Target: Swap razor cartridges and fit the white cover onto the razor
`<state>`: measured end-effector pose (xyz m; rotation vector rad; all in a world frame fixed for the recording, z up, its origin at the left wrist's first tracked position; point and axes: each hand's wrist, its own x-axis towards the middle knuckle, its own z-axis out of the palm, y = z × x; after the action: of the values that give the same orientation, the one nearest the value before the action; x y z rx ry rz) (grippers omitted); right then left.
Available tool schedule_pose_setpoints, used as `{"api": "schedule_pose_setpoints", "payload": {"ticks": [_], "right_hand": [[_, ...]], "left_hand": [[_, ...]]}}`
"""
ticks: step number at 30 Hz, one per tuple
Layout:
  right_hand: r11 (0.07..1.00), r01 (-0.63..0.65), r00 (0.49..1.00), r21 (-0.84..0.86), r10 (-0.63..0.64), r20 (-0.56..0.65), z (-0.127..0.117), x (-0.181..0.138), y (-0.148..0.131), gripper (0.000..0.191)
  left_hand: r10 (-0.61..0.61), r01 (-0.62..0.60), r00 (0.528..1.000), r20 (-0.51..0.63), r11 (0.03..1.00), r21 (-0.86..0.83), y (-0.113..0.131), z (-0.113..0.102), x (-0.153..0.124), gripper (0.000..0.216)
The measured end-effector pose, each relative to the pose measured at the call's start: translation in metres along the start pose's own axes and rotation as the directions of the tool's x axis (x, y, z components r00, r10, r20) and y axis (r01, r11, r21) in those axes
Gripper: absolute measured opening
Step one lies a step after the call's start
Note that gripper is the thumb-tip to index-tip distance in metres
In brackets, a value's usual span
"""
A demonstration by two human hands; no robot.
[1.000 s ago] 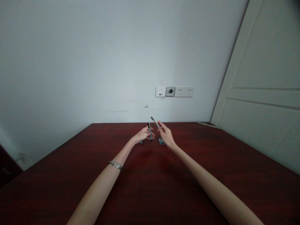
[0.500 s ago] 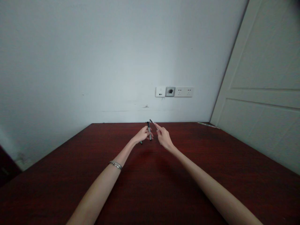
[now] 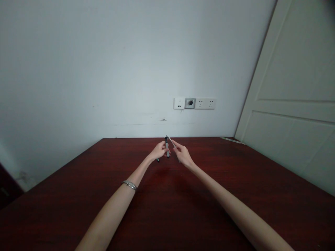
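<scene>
In the middle of the head view, my left hand (image 3: 158, 150) is closed around a plier-like hand tool (image 3: 168, 150) with a grey-and-black handle and a small dark head pointing up. Below that palm pokes out a dark, green-marked end (image 3: 157, 160); it looks like a second handle, though the fingers hide the join. My right hand (image 3: 184, 154) pinches a thin, pale, toothbrush-like brush (image 3: 171, 141), slanted up to the left. The brush's tip meets or overlaps the tool's head; whether they touch I cannot tell. Both hands are above the far part of the table.
The dark red wooden table (image 3: 162, 216) reaches to a white wall (image 3: 131, 69) with sockets (image 3: 205, 103). At right stands a pale panelled door (image 3: 293, 76). A flat, pale strip (image 3: 231, 141) lies at the table's far right edge. My left wrist wears a silver bracelet (image 3: 129, 184).
The brush tip has shifted slightly left and down, onto or in front of the tool's head. The brush's lower end now shows under my right hand. My left hand has hardly moved.
</scene>
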<state>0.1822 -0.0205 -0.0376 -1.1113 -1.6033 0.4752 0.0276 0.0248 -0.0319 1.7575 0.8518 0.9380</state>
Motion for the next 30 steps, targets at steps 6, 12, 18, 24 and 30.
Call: {"api": "schedule_pose_setpoints", "payload": {"ticks": [6, 12, 18, 24, 30], "right_hand": [[0.992, 0.108, 0.993, 0.070, -0.104, -0.056, -0.008, 0.000, -0.006, 0.039], [0.982, 0.179, 0.960, -0.059, -0.187, -0.206, -0.019, 0.005, 0.013, 0.040], [0.932, 0.301, 0.933, -0.199, -0.331, -0.139, -0.025, 0.001, 0.022, 0.037], [0.929, 0.316, 0.941, -0.192, -0.333, -0.063, -0.024, 0.002, 0.033, 0.036], [0.944, 0.308, 0.941, -0.123, -0.321, -0.110, -0.027, 0.002, 0.029, 0.037]], "left_hand": [[-0.015, 0.018, 0.998, -0.058, 0.999, 0.050, -0.001, -0.004, 0.001, 0.017], [0.023, 0.007, 0.988, -0.153, 0.981, 0.195, -0.012, -0.007, 0.004, 0.022], [0.060, -0.009, 0.986, -0.154, 0.951, 0.308, -0.015, -0.004, 0.004, 0.023], [0.072, -0.036, 0.991, -0.116, 0.957, 0.287, -0.010, 0.000, 0.004, 0.021], [0.060, -0.018, 0.991, -0.122, 0.948, 0.317, -0.013, 0.000, 0.005, 0.021]]}}
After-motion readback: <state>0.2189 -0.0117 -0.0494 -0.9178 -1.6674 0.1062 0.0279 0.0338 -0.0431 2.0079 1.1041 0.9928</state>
